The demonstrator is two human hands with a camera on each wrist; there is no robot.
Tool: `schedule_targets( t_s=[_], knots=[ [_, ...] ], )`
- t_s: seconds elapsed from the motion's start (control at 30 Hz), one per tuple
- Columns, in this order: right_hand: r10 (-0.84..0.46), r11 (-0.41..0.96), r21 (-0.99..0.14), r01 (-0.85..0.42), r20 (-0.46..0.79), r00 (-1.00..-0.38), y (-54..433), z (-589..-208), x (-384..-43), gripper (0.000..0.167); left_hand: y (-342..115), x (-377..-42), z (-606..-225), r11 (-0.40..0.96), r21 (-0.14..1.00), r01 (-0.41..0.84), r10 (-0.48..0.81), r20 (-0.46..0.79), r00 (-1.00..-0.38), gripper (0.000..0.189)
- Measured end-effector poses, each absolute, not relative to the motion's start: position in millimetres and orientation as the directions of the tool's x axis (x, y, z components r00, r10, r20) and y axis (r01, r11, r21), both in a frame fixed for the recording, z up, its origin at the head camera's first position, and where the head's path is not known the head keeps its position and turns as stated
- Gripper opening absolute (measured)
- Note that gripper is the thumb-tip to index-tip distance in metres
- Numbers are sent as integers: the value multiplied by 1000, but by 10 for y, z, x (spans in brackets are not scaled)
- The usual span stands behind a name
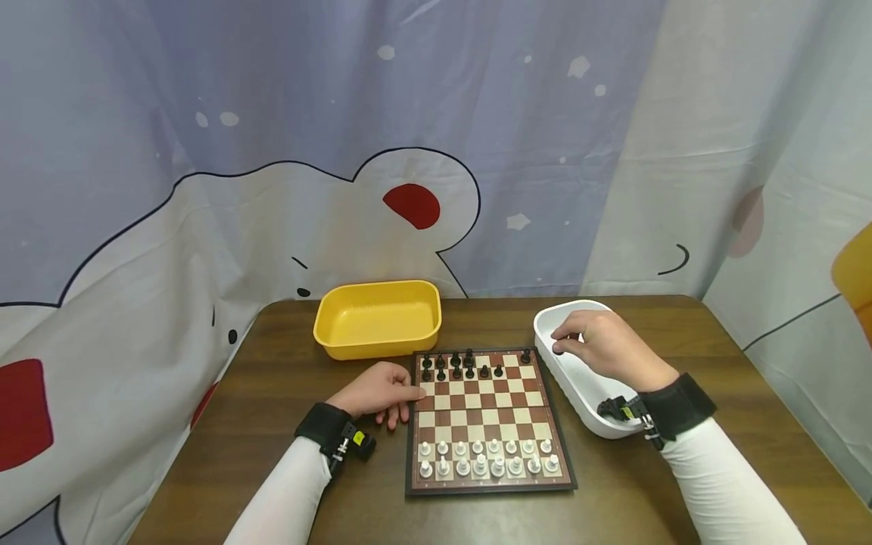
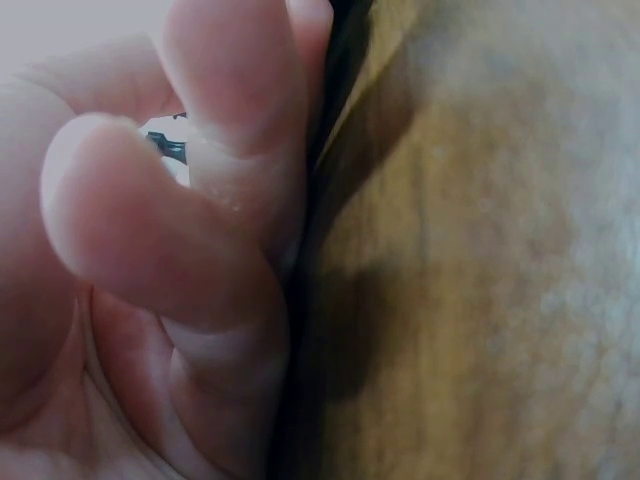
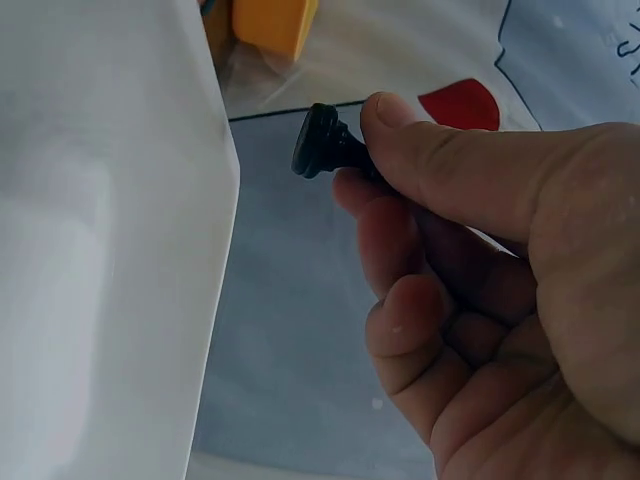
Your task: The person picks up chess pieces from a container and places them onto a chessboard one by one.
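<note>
Between thumb and fingertips, my right hand [image 1: 602,344] pinches a small black chess piece [image 3: 318,146]. Its round base points away from the fingers, and the fingers cover its top. That hand hovers over the white tray [image 1: 579,390], right of the chessboard [image 1: 470,417]. My left hand [image 1: 378,390] rests at the board's left side, a fingertip touching the edge and the other fingers loosely bent on the table. Black pieces [image 1: 456,359] stand along the far rows, mostly on the left, with one at the far right corner. White pieces [image 1: 480,463] fill the two near rows.
A yellow tray [image 1: 378,350] stands behind the board to the left, near the table's back edge. The wooden table [image 1: 272,393] runs up to a printed curtain [image 1: 545,189] at the back. Small cameras are strapped to both wrists.
</note>
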State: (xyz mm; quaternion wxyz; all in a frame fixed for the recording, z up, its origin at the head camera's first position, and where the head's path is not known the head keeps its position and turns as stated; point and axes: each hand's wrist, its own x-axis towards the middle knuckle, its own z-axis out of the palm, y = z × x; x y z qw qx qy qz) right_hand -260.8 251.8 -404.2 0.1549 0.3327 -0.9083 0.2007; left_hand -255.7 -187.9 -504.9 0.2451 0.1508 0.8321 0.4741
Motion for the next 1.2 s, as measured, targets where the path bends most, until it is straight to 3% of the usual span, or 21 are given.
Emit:
schedule_targets(
  t_s=[0.43,0.67,1.2],
  knots=[
    [-667,642,-196,-741,334,-666,2233,-4032,-2726,16,-1874,-2563,-5052,502,865,8,476,-269,-837,39],
    [-687,657,-179,-732,256,-680,2073,-3971,-2815,9,-1873,-2560,-5054,500,866,5,475,-269,-838,39],
    [-725,647,-158,-746,177,-666,1753,-3997,-3011,14,-1865,-2550,-5034,493,870,5,477,-266,-837,39]
  ],
)
